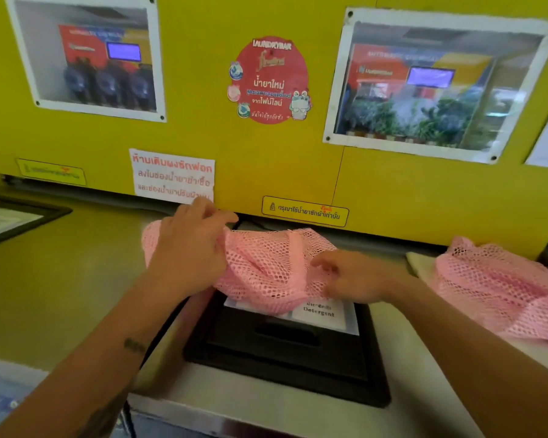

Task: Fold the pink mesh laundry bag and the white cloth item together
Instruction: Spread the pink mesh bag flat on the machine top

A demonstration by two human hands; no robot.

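Note:
A pink mesh laundry bag [266, 263] lies bunched on top of a washing machine, over the back of the black detergent lid [285, 358]. My left hand [190, 245] lies on the bag's left end, fingers curled into the mesh near the back wall. My right hand [351, 276] rests on the bag's right side, fingers bent and pinching the netting. A second pink mesh bag [500, 286] lies at the right, partly over a whitish cloth item [419, 262] whose corner shows at its left edge.
A yellow wall panel [266, 172] with posters and stickers rises directly behind the bags. A label reading "Detergent" [318, 311] sits on the black lid. Another black-framed lid [16, 216] is at the far left. The machine tops' front edge runs below my arms.

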